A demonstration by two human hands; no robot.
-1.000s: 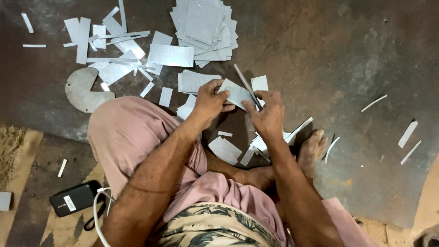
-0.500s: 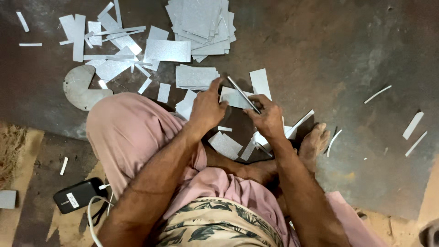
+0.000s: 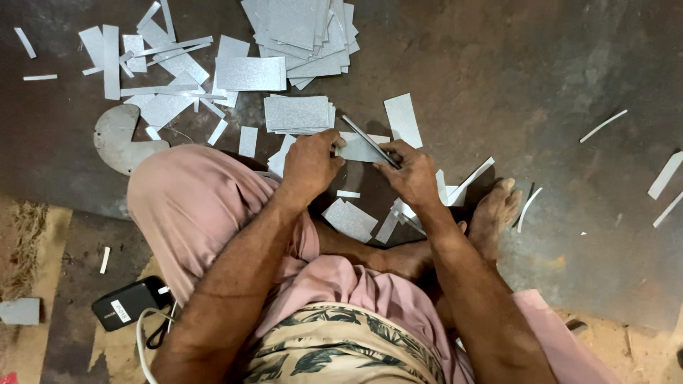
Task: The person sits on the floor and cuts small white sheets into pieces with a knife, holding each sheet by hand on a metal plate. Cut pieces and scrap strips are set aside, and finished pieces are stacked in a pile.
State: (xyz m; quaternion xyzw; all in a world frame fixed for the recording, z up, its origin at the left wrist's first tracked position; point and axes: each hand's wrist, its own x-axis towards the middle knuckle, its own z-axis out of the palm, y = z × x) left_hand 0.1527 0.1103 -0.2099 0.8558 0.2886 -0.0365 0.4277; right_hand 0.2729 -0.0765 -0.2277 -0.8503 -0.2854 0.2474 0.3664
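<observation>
I sit cross-legged on a dark floor among cut grey metal sheet. My left hand (image 3: pixel 309 165) grips a small rectangular sheet piece (image 3: pixel 358 149) by its left edge. My right hand (image 3: pixel 413 174) is closed on the handle of long thin shears (image 3: pixel 368 141), whose blades lie diagonally across that piece. The two hands are close together above my crossed legs. A small stack of cut rectangles (image 3: pixel 297 112) lies just beyond my left hand, and a single rectangle (image 3: pixel 403 119) beyond my right.
A big pile of sheets (image 3: pixel 299 28) lies at the top, with strips and offcuts (image 3: pixel 163 67) to the left and a curved metal piece (image 3: pixel 117 139) beside my knee. Cut pieces (image 3: pixel 348 219) rest near my foot (image 3: pixel 494 213). A black phone with a cable (image 3: pixel 128 304) lies at lower left.
Both hands stay on the sheet piece and shears, shifted slightly down and left from the stack. The shears now lie flatter across the piece.
</observation>
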